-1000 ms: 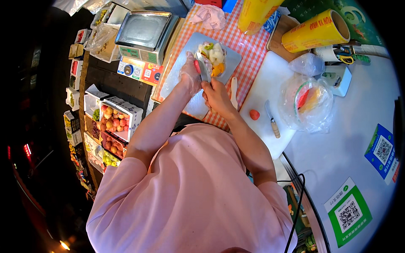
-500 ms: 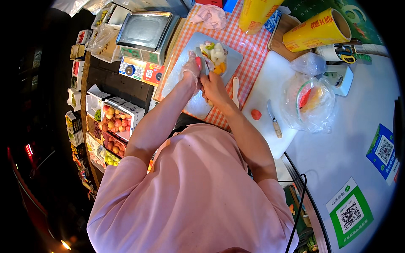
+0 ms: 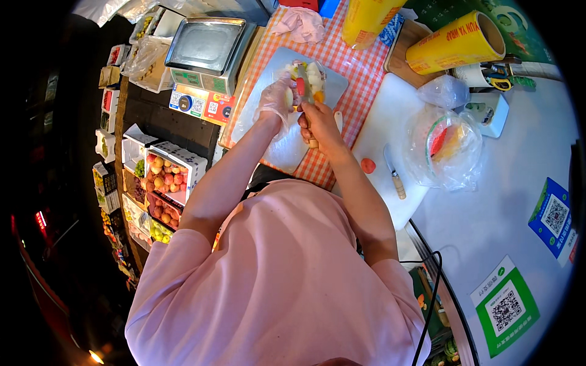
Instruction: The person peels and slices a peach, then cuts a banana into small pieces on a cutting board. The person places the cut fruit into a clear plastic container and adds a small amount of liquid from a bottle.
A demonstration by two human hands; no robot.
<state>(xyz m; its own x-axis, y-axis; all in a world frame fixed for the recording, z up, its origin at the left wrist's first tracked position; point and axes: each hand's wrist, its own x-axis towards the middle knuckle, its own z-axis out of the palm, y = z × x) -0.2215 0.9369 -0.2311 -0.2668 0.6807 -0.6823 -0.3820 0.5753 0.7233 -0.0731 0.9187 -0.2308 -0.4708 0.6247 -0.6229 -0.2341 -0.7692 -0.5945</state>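
Note:
My left hand [image 3: 276, 102], in a clear plastic glove, is closed over the pale blue cutting board [image 3: 247, 116]; what it grips is mostly hidden. A red piece of fruit [image 3: 300, 86] shows between its fingertips and the knife blade. The fingers of my right hand [image 3: 321, 127] are wrapped round the wooden handle of a knife [image 3: 314, 144], its blade pointing away from me. Just beyond the blade, a clear tray of cut fruit [image 3: 315, 75] with white and orange pieces lies on the board, partly hidden by the knife and glove.
A scale [image 3: 207, 49] stands at left, above crates of peaches [image 3: 166, 174]. On the right are a white cutting board [image 3: 375, 131], a second knife [image 3: 397, 177], a round red slice [image 3: 368, 166], bagged melon [image 3: 445, 143] and yellow wrap rolls [image 3: 455, 46]. A pink cloth [image 3: 300, 24] lies at the back.
The knife in my right hand has swung further over the fruit tray, its handle now showing below the hand. The red piece has shifted right and slightly away from me with it.

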